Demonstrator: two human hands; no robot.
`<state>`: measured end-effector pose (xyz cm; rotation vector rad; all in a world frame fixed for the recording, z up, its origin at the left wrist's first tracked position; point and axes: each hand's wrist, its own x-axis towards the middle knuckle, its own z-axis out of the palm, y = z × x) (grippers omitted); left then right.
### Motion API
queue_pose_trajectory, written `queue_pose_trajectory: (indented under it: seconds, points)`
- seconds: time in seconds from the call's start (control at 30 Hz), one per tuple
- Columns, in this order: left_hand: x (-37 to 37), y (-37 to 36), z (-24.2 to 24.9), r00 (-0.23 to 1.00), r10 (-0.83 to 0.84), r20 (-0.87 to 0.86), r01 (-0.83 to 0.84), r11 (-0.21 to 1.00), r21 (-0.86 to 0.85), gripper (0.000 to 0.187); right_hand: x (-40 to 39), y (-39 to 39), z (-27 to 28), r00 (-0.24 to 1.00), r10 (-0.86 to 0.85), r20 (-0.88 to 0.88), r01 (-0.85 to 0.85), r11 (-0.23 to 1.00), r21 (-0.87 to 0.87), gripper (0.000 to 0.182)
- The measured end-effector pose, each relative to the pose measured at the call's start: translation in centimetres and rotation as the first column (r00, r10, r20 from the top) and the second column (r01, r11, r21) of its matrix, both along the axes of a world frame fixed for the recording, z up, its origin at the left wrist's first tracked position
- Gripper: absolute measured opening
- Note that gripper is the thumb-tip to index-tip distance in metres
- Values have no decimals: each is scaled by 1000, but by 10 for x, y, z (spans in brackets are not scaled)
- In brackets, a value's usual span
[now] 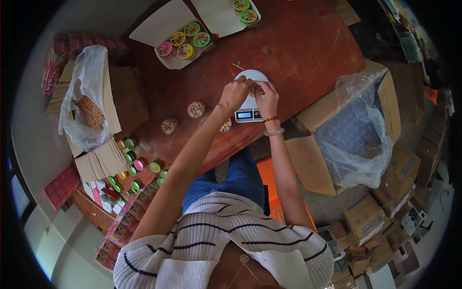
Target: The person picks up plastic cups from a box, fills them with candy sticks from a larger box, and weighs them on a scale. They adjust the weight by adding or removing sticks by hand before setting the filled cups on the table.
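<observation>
A white digital kitchen scale (248, 117) with a lit display lies on the reddish-brown table. Over its plate, my left hand (235, 94) has its fingers pinched together. My right hand (267, 100) meets it there, fingers bent inward. Between and below the fingertips shows part of a small round tub (252, 91), mostly hidden; what the fingers pinch is too small to make out. Left of the scale stand clear tubs filled with colourful bits: one tub (196, 110), another tub (169, 126), and a third tub (225, 126) partly behind my left forearm.
A white box (166, 34) holds several lidded tubs at the back. On the left, a bag-lined carton (111, 96) contains thin coloured sticks (90, 113). Several coloured lids (135, 185) lie below it. At right stands an open carton (308, 166) with clear plastic (353, 130) inside.
</observation>
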<state>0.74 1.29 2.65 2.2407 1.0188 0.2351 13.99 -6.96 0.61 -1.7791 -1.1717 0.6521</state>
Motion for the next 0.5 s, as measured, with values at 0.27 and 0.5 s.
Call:
queue_pose_trajectory:
  seconds: [0.27, 0.5]
  points:
    - [-110, 13, 126, 924, 289, 249, -303, 953, 17, 26, -2, -29, 16, 990, -142, 14, 140, 988, 69, 9]
    - [-372, 58, 216, 392, 731, 558, -864, 502, -51, 26, -9, -39, -13, 969, -246, -18, 247, 967, 67, 10]
